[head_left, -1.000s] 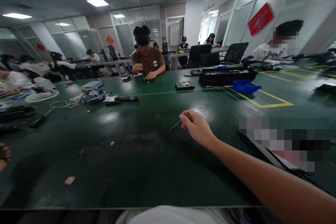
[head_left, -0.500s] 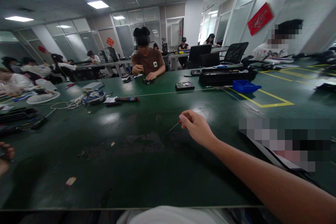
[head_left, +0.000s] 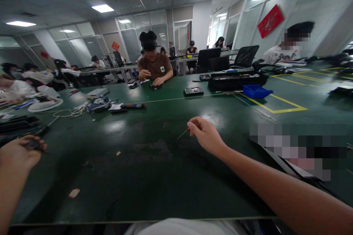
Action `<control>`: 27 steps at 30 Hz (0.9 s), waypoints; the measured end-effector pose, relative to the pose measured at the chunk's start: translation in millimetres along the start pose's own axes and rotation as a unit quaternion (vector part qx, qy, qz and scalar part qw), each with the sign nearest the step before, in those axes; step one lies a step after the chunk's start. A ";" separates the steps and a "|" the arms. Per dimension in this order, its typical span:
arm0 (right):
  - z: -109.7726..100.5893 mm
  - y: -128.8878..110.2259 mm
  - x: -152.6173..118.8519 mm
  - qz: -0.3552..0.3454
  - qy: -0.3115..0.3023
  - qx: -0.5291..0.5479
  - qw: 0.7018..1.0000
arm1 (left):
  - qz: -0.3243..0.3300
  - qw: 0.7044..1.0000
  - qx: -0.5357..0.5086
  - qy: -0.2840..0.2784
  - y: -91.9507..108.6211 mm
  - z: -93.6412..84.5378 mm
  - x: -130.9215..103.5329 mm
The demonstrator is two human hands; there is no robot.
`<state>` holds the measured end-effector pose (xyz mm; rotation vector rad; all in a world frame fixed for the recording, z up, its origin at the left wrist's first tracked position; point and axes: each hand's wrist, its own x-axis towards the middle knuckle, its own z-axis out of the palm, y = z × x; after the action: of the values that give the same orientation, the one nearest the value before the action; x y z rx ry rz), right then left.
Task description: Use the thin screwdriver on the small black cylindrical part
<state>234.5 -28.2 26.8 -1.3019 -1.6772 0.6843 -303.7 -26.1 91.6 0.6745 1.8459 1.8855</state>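
Green table (head_left: 143, 198); blue tray (head_left: 256, 91), probable hard drive (head_left: 193, 91).

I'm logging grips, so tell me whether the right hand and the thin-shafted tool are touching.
Touching. The head view shows the right hand closed around the handle of the thin-shafted tool, its shaft sticking out.

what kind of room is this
Probably a shared electronics repair or training workshop: a long dark green worktable, a green-and-black circuit-board device lying on it, and a person in a brown T-shirt bent over small parts.
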 end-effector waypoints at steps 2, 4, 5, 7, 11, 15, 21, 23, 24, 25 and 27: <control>-0.6 -1.5 -0.7 0.001 -0.001 -0.002 1.000 | -0.048 0.998 -0.044 0.022 0.8 14.9 0.0; -1.1 -3.2 -1.4 0.002 -0.002 -0.004 1.000 | -0.078 0.992 -0.098 0.014 4.9 35.0 -10.7; -1.4 -3.6 -1.6 0.002 -0.001 -0.004 1.000 | -0.079 0.990 -0.116 -0.006 7.2 46.2 -19.2; -2.0 -3.2 -1.8 0.000 -0.001 -0.001 1.000 | -0.067 0.987 -0.131 -0.066 10.6 69.6 -40.8; -4.4 0.3 -1.7 -0.003 0.007 -0.007 1.000 | -0.044 0.965 -0.163 -0.200 9.4 116.7 -91.6; -6.3 -0.9 -1.8 -0.003 0.025 -0.014 1.000 | -0.041 0.934 -0.155 -0.318 3.5 159.1 -142.7; -6.3 -9.3 -1.0 0.000 0.047 -0.005 0.999 | -0.064 0.867 -0.161 -0.466 -2.7 201.5 -215.0; -6.7 -10.3 -0.1 0.005 0.062 -0.006 0.998 | -0.070 0.849 -0.160 -0.499 -9.1 210.4 -232.8; -7.0 -10.4 0.3 0.007 0.068 -0.008 0.998 | -0.070 0.842 -0.157 -0.512 -13.7 213.8 -239.9; -7.3 -10.2 0.6 0.008 0.075 -0.010 0.997 | -0.069 0.837 -0.151 -0.521 -19.3 216.6 -245.6; -7.8 -9.2 1.1 0.009 0.085 -0.012 0.996 | -0.065 0.832 -0.138 -0.533 -32.0 219.9 -253.6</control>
<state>237.0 -30.6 38.4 -1.3543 -1.5418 0.5494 29.6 -2.4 47.0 1.1360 0.8413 1.1852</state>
